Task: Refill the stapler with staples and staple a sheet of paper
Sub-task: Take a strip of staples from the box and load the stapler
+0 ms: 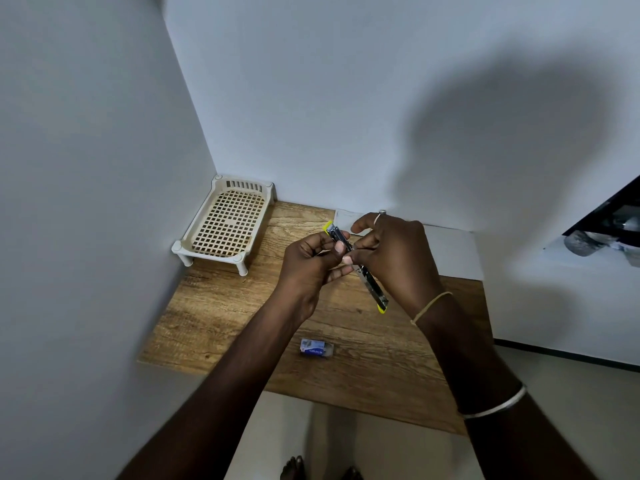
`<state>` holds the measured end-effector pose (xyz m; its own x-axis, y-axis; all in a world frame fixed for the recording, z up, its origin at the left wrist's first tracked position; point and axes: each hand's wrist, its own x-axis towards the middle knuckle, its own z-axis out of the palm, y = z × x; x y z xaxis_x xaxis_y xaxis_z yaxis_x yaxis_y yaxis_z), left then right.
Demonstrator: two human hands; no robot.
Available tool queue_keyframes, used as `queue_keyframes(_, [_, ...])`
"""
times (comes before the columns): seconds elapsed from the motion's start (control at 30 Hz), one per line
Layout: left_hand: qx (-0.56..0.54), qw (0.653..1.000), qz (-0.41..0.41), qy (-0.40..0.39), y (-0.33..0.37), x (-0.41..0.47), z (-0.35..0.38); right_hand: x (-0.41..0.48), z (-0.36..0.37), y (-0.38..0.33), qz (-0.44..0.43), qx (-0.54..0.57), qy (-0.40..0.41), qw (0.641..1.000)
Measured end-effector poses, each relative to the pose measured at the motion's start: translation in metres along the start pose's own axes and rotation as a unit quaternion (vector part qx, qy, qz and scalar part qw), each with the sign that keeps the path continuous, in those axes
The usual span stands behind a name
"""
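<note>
A: Both forearms reach in from 6 o'clock, meeting over the table [214, 327]. The left hand [311, 261] is curled, thumb and fingers pinching the stapler [372, 289] near its yellow tip at 11 o'clock.

B: And the right hand [394, 254] is clamped over the middle, palm down, index finger lifted with a ring on it. The stapler is swung open, its metal arm slanting to 5 o'clock, clear of the table.

A: Staple box [317, 348] lies flat at 6 o'clock of the hands.

B: Paper [450, 251] lies at 2 o'clock against the wall, and 1 white rack [225, 220] stands in the corner at 10 o'clock.
</note>
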<state>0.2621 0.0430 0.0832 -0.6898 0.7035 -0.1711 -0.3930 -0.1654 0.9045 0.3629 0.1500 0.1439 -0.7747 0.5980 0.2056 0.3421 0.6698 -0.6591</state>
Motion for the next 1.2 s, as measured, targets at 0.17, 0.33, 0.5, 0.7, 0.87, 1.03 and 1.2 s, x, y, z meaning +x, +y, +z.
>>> queue_keyframes(0.17, [-0.003,1.000,0.000,0.002,-0.002,0.001,0.001,0.001,0.003,0.001,-0.018,-0.017,-0.002,1.000])
queue_keyframes(0.33, [-0.018,1.000,-0.012,0.012,-0.006,0.003,0.003,-0.001,0.006,0.000,-0.038,-0.054,0.005,0.998])
queue_keyframes(0.5, [-0.033,0.999,-0.007,0.006,-0.008,0.001,0.003,-0.002,0.008,-0.002,-0.060,-0.124,-0.010,0.990])
queue_keyframes(0.7, [-0.051,0.998,-0.017,0.027,-0.008,0.000,0.005,-0.003,0.011,-0.004,-0.066,-0.148,0.002,0.987])
queue_keyframes(0.87, [-0.064,0.996,-0.047,0.035,-0.007,0.001,0.004,-0.005,0.010,-0.002,-0.058,-0.086,0.023,0.994])
queue_keyframes(1.03, [-0.080,0.994,-0.062,0.037,-0.006,0.001,0.003,-0.004,0.010,0.000,-0.045,-0.057,0.020,0.997])
queue_keyframes(1.2, [-0.108,0.992,-0.066,0.028,-0.004,0.000,0.001,-0.012,0.008,-0.002,-0.064,-0.072,0.039,0.995])
